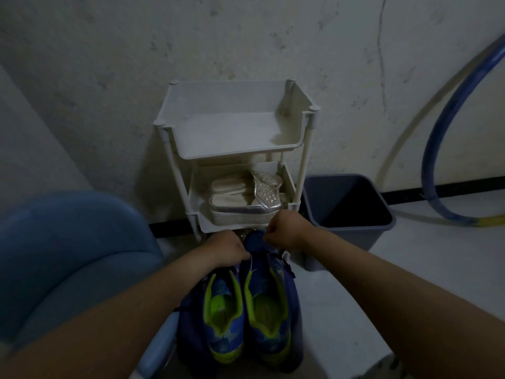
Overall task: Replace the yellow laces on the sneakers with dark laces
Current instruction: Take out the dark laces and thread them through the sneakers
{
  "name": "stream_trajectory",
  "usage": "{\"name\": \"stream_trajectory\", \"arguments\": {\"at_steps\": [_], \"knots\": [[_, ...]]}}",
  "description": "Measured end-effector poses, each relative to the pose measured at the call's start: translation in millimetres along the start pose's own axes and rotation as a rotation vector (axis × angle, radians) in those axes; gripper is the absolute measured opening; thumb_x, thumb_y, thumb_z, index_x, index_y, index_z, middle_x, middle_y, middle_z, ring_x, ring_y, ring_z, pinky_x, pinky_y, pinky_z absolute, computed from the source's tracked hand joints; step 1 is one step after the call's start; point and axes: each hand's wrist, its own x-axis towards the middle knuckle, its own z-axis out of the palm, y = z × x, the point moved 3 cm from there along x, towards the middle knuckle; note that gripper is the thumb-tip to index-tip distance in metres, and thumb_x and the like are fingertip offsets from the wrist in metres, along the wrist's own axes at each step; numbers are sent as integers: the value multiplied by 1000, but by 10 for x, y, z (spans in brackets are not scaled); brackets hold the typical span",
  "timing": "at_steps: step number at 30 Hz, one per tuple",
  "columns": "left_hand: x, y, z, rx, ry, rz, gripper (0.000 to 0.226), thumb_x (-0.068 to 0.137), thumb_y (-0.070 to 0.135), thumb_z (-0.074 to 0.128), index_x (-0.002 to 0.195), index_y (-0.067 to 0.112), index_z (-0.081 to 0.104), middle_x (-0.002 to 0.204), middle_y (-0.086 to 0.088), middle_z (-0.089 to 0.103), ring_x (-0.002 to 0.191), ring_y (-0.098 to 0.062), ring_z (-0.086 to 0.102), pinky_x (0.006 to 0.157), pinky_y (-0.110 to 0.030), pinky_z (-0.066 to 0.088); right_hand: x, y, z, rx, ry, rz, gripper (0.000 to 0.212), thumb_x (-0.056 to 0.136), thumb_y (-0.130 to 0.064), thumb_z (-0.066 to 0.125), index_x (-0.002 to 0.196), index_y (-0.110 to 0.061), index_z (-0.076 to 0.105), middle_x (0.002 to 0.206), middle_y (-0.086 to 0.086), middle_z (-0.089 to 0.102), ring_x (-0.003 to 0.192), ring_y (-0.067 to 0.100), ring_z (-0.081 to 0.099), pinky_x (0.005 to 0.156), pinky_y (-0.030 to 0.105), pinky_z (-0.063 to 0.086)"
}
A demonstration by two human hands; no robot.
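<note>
The pair of blue sneakers (pixel 240 310) stands on the floor (pixel 341 310) with heels toward the person and toes at the foot of a white rack (pixel 237 127), between a blue chair (pixel 68 255) and a grey bin (pixel 347 203). Both arms reach to the front of the shoes. The left hand (pixel 226 250) lies over the forefoot with its fingers bent down out of sight, so what they clamp cannot be told. The right hand (pixel 284 228) is balled just beyond the toe, knuckles up, and whether it pinches a lace end is likewise unclear.

No yellow laces show along either shoe; the lime colour visible is lining and collar. In this dim light the eyelet rows are hidden under the hands, so dark laces may be partly threaded or not begun. By appearance, the lacing work sits at the toe end, with the upper eyelets and tying left.
</note>
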Motion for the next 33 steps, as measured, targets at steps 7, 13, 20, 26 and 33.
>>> {"name": "stream_trajectory", "arguments": {"at_steps": [7,13,20,26,33], "knots": [[41,-12,155,102,-36,-67,34,66,48,77,74,16,74,70,4,69,71,-13,67,62,-25,52,-25,5,233,-84,-93,-9,19,87,-32,66,96,-18,75,99,3,71,93,18,65,85,36,56],[31,-28,180,-18,10,-141,19,71,25,74,59,16,62,64,0,61,65,-15,59,54,-22,42,-54,-19,348,-140,-96,-7,21,89,-30,60,99,-14,71,102,5,67,97,21,64,80,32,52],[42,-129,185,-207,17,-166,20,68,20,82,85,12,78,84,-5,72,81,-19,67,60,-22,46,-101,-124,404,-193,-49,-53,25,92,-32,58,109,-19,70,114,6,66,106,24,62,86,36,52],[34,-138,169,-255,21,-168,22,66,19,82,86,12,78,84,-5,73,81,-19,68,59,-23,47,-92,-175,442,-205,-77,-27,24,92,-31,58,107,-17,70,110,6,68,101,24,64,83,36,53],[52,-149,188,-276,32,-144,19,67,15,80,85,10,78,82,-7,74,77,-20,68,66,-27,55,-95,-245,463,-294,-35,-38,24,92,-28,57,110,-14,65,113,9,65,104,29,63,81,35,51]]}}
